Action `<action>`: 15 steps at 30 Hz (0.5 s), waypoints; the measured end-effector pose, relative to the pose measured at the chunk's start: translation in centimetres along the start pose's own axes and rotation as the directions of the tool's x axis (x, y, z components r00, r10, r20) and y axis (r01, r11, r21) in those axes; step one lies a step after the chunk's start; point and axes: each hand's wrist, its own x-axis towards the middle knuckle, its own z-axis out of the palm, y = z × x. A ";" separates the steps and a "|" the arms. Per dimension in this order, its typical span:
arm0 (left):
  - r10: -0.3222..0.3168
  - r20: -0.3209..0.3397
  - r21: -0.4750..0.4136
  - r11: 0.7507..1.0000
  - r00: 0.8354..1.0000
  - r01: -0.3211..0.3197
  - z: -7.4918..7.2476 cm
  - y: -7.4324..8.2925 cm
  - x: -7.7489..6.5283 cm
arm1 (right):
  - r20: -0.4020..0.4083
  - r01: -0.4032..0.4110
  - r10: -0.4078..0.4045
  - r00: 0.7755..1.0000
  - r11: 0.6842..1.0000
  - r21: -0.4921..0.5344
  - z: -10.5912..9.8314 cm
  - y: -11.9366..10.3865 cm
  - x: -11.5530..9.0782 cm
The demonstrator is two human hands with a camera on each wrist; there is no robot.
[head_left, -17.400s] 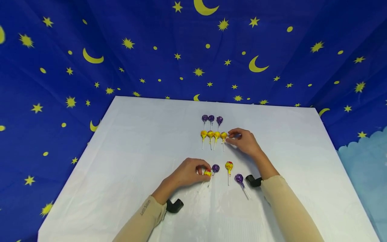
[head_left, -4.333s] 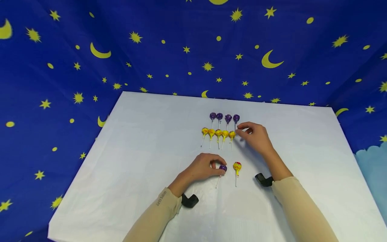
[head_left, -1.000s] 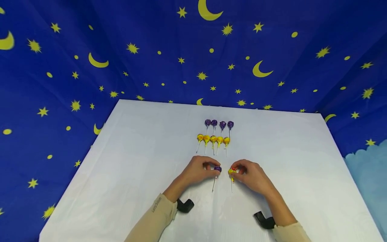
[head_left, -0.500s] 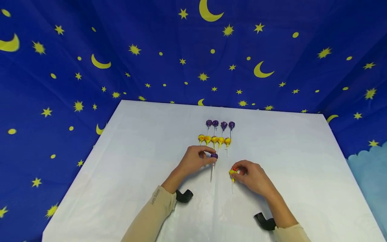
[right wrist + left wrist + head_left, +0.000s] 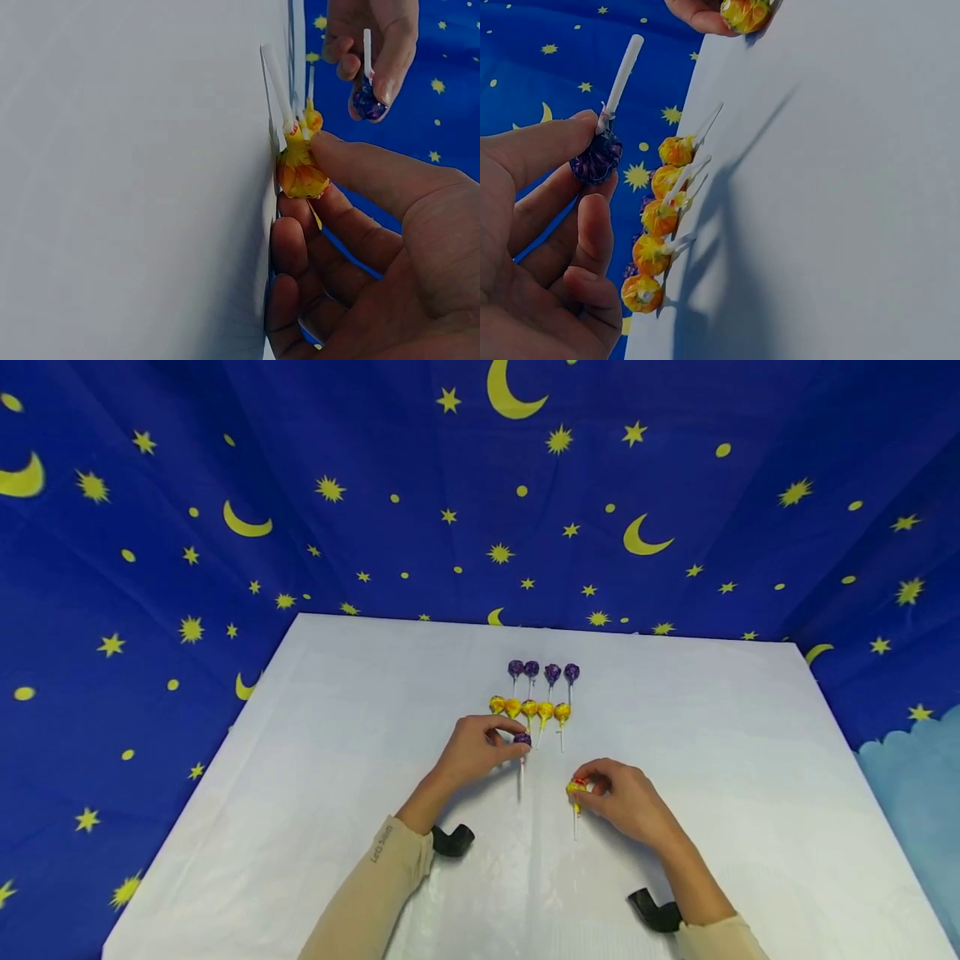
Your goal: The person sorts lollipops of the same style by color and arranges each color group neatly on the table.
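Observation:
My left hand (image 5: 477,750) pinches a purple-wrapped lollipop (image 5: 598,157) by its head between thumb and fingers. It is held above the table, just in front of the row of yellow lollipops (image 5: 529,708), and covers some of their sticks. Behind that row lies a row of purple lollipops (image 5: 552,673), heads away from me. Nearer and to the right, my right hand (image 5: 628,797) pinches the head of a yellow and red lollipop (image 5: 301,169), its stick towards me. In the right wrist view this lollipop is close to the table surface; whether it touches is unclear.
The white table (image 5: 360,710) runs back to a blue cloth (image 5: 420,460) with yellow stars and moons. Black wrist-worn pieces (image 5: 453,841) stick out beside both forearms. Light blue cloth (image 5: 915,793) hangs at the right.
A purple lollipop and two yellow ones have joined the rows since the oldest frame. In the last second my left hand lifted its purple lollipop towards the yellow row; the right hand barely moved.

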 end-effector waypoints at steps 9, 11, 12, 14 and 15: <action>-0.010 -0.013 0.022 1.000 1.000 0.010 -0.5 -0.3 0.3 | -0.004 -0.019 0.019 1.000 1.000 0.004 0.3 0.0 -0.2; 0.002 -0.019 0.017 1.000 1.000 -0.001 -0.5 -0.3 0.4 | -0.015 -0.023 0.023 1.000 1.000 0.003 0.2 0.0 -0.3; 0.005 -0.025 0.012 1.000 1.000 -0.005 -0.6 -0.3 0.4 | -0.018 -0.021 0.021 1.000 1.000 0.004 0.1 0.0 -0.2; 0.005 -0.039 0.008 1.000 0.999 -0.004 -0.7 -0.2 0.6 | -0.016 -0.018 0.018 1.000 1.000 0.005 0.0 0.0 -0.2; 0.003 -0.046 0.004 1.000 0.999 -0.003 -0.7 -0.2 0.7 | -0.013 -0.016 0.016 1.000 1.000 0.005 0.0 0.1 -0.2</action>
